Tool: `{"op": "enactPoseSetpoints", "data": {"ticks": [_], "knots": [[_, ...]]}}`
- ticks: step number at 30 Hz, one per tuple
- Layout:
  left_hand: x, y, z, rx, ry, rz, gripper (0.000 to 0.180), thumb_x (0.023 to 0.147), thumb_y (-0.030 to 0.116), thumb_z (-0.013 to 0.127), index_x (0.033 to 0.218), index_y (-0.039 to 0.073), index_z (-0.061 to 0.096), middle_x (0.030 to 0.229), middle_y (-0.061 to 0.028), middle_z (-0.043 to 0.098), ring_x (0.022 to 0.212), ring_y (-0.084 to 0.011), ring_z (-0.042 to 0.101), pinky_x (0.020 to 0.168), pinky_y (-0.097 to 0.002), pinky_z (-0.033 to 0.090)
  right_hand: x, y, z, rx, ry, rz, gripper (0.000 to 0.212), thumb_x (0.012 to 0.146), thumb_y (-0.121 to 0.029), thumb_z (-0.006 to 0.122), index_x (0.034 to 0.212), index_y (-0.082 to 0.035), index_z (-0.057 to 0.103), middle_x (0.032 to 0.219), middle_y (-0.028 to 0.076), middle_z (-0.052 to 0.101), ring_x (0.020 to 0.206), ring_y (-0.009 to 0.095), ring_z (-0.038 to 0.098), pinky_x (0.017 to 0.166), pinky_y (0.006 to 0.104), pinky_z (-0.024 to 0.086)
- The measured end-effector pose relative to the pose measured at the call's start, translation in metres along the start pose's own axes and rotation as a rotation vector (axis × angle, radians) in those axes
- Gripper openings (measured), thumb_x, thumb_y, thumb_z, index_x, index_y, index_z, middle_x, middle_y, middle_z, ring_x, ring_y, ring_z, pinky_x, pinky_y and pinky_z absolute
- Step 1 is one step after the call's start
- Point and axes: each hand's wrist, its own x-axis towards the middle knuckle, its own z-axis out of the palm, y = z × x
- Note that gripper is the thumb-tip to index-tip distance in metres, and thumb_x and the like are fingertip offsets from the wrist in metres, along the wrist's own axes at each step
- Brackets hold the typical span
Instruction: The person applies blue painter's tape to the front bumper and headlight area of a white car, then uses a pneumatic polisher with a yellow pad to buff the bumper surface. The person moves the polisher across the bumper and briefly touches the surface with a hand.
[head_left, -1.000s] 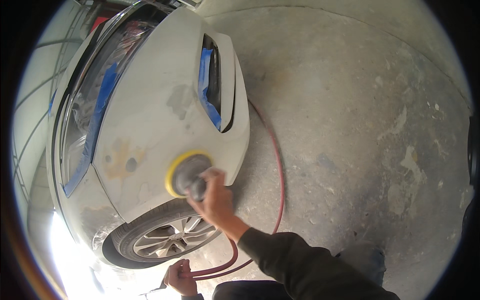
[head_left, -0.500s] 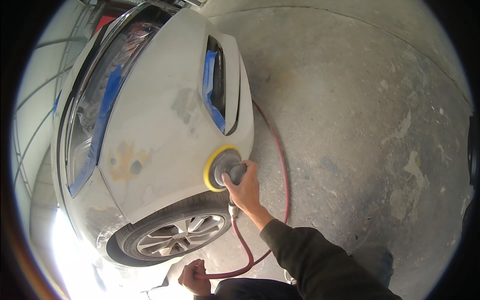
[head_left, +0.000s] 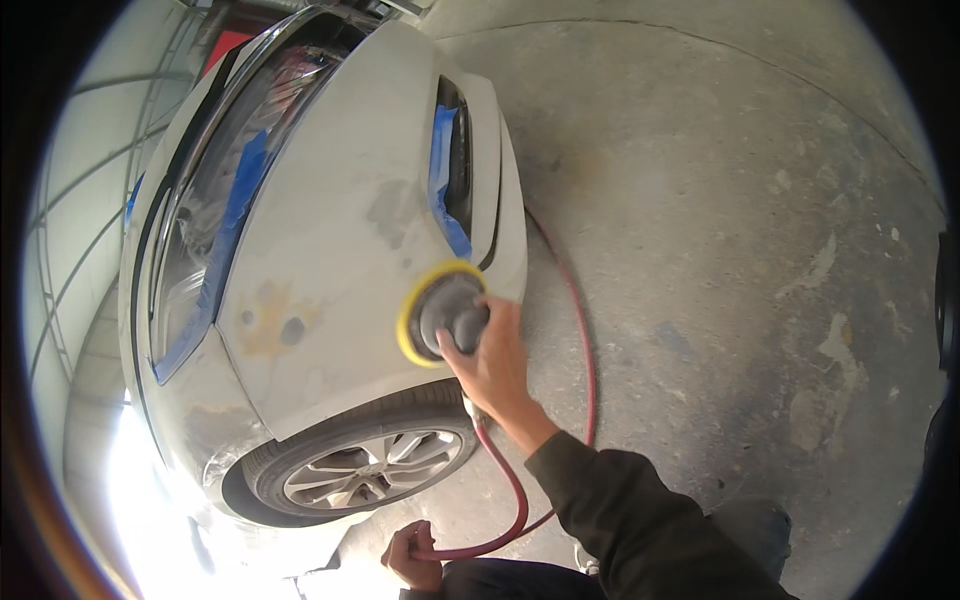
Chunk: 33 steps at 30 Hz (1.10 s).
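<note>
Two hands at work beside a white car fender point(head_left: 330, 250). Right hand point(head_left: 495, 365): fingers spread and curled over the top of a round sander point(head_left: 445, 315) with a yellow pad, gripping it; the pad lies flat against the fender's lower rear edge, just above the wheel point(head_left: 365, 470) and just below the blue masking tape point(head_left: 445, 180) at the panel gap. Left hand point(head_left: 412, 555): low in the view, closed around a red air hose point(head_left: 515, 500), which runs up from it to the underside of the sander; a further loop of the same hose lies on the concrete floor point(head_left: 720, 250) beside the car. Fender surface: dull, sanded, with grey and tan filler patches point(head_left: 275, 320). More blue tape edges the covered windscreen point(head_left: 220, 220). Dark sleeve point(head_left: 640, 520) on the right forearm.
</note>
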Motion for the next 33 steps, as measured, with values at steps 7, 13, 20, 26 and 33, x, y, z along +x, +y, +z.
{"op": "enactPoseSetpoints", "data": {"ticks": [7, 13, 20, 26, 33], "knots": [[0.017, 0.005, -0.005, -0.014, 0.073, 0.027, 0.008, 0.091, 0.011, 0.079, 0.089, 0.004, 0.075, 0.064, -0.0067, 0.068, 0.054, -0.0153, 0.065, 0.051, -0.0284, 0.047, -0.019, 0.003, 0.007, -0.002, -0.009, 0.001, 0.064, 0.085, -0.028, 0.085, 0.128, -0.002, 0.046, 0.120, 0.018, 0.051, 0.097, 0.037, 0.064, 0.081, 0.0464, 0.054], [0.000, -0.001, -0.011, -0.044, 0.099, -0.038, 0.016, 0.096, 0.013, 0.076, 0.087, 0.001, 0.071, 0.066, -0.0046, 0.066, 0.054, -0.0121, 0.062, 0.051, -0.0265, 0.045, -0.008, 0.014, -0.007, 0.045, -0.065, 0.121, 0.063, 0.087, -0.032, 0.082, 0.128, -0.004, 0.045, 0.122, 0.018, 0.051, 0.101, 0.041, 0.064, 0.085, 0.0491, 0.055], [0.007, 0.022, -0.029, 0.007, 0.144, -0.071, 0.020, 0.099, 0.016, 0.074, 0.086, 0.001, 0.068, 0.069, -0.0058, 0.068, 0.053, -0.0113, 0.061, 0.051, -0.0261, 0.046, 0.030, -0.015, -0.021, 0.074, -0.091, 0.111, 0.059, 0.089, -0.033, 0.079, 0.128, -0.005, 0.044, 0.127, 0.022, 0.051, 0.098, 0.043, 0.068, 0.085, 0.0515, 0.057], [0.002, 0.015, -0.025, -0.053, 0.123, 0.016, 0.025, 0.099, 0.022, 0.075, 0.087, 0.000, 0.070, 0.069, -0.0065, 0.068, 0.053, -0.0128, 0.061, 0.051, -0.0267, 0.046, 0.014, -0.014, -0.019, 0.016, -0.105, 0.150, 0.061, 0.088, -0.029, 0.081, 0.127, 0.000, 0.045, 0.121, 0.022, 0.052, 0.110, 0.040, 0.060, 0.092, 0.0476, 0.051], [-0.002, -0.001, -0.014, -0.046, 0.083, -0.054, 0.024, 0.098, 0.022, 0.076, 0.089, 0.000, 0.072, 0.065, -0.0055, 0.067, 0.054, -0.0130, 0.063, 0.052, -0.0281, 0.046, 0.017, -0.015, -0.007, 0.019, -0.026, 0.060, 0.063, 0.086, -0.026, 0.084, 0.128, -0.002, 0.044, 0.124, 0.019, 0.050, 0.100, 0.042, 0.064, 0.083, 0.0492, 0.055]]}}
